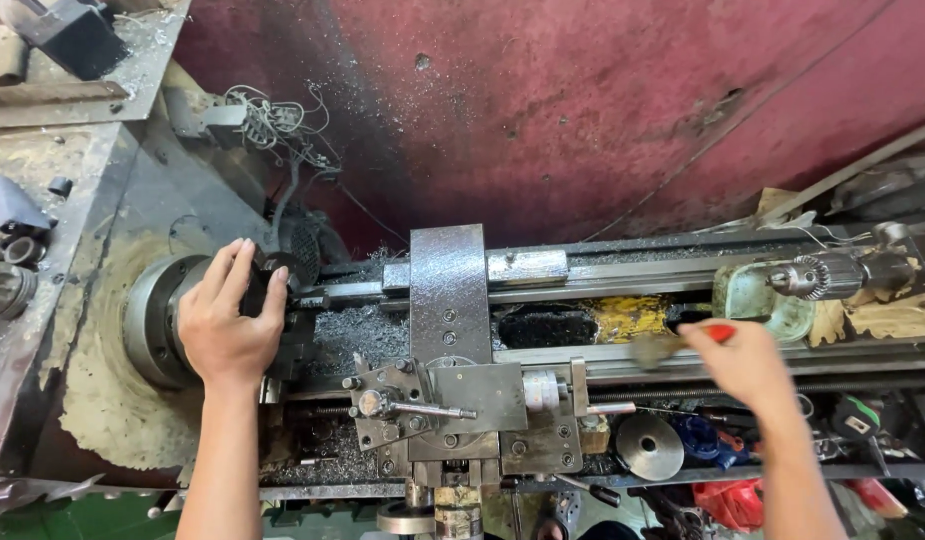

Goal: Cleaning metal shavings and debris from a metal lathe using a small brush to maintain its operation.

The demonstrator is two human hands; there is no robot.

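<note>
- Currently, your left hand [225, 328] rests at left of centre in the frame, palm down, fingers spread and curled over the lathe chuck [160, 318]. The hand is open around the chuck's rim rather than closed into a fist; it grasps nothing else.
- The chuck sits at the left end of the lathe, partly covered by your hand, with a dark jaw block [270, 272] showing just above your fingertips.
- Your right hand [747, 362] is at right of centre, motion-blurred. Its fingers are closed around a brush with a red handle [720, 332]; the blurred bristle end points left, over the lathe bed [622, 318].
- The lathe bed runs horizontally across the middle of the frame. Metal chips [357, 335] lie heaped on it just right of the chuck.
- The carriage [448, 290], a grey speckled block, stands at the centre of the frame between your two hands, apart from both.
- The tool post [402, 405] sits below the carriage, towards the lower centre, with a lever pointing right.
- The tailstock drill chuck [817, 275] lies at the right edge, above your right hand and pointing left.
- A round metal disc [649, 446] lies at lower right, below the bed and near your right forearm.
- A dark red wall [582, 110] fills the upper part of the frame behind the machine.
</note>
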